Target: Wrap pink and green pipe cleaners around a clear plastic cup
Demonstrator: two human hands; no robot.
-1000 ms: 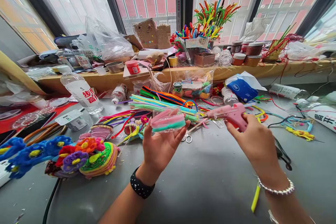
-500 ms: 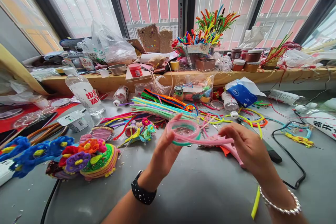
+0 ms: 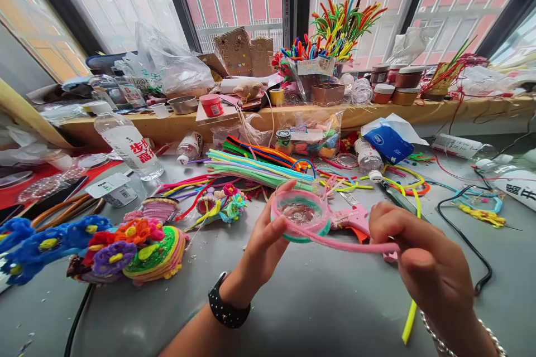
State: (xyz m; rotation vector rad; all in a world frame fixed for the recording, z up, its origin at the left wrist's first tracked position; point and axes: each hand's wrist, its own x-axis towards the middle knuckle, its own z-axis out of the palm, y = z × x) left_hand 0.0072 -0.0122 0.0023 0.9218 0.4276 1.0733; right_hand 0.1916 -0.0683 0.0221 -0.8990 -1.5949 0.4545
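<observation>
My left hand (image 3: pixel 266 234) is wrapped round the side of a clear round container (image 3: pixel 298 213) with pink and green pipe cleaners coiled about its rim. From this rim a loose pink pipe cleaner (image 3: pixel 347 246) stretches to the right. Its far end is pinched between the thumb and fingers of my right hand (image 3: pixel 425 256). Behind the right fingers lies a pink tool with an orange part (image 3: pixel 349 220), partly hidden. A bundle of pastel pipe cleaners (image 3: pixel 255 170) lies beyond the container.
Fuzzy flowers (image 3: pixel 115 256) and a wrapped round piece (image 3: pixel 157 254) lie at the left. A bottle (image 3: pixel 128 142) stands behind them. At the right are a black cable (image 3: pixel 473 254), a yellow pipe cleaner (image 3: pixel 409 323) and lying bottles (image 3: pixel 460 146). A wooden ledge (image 3: pixel 247 120) crosses the back.
My right hand has moved right and toward me, drawing the pink pipe cleaner out straighter. The container in my left hand is tilted more, its opening showing more.
</observation>
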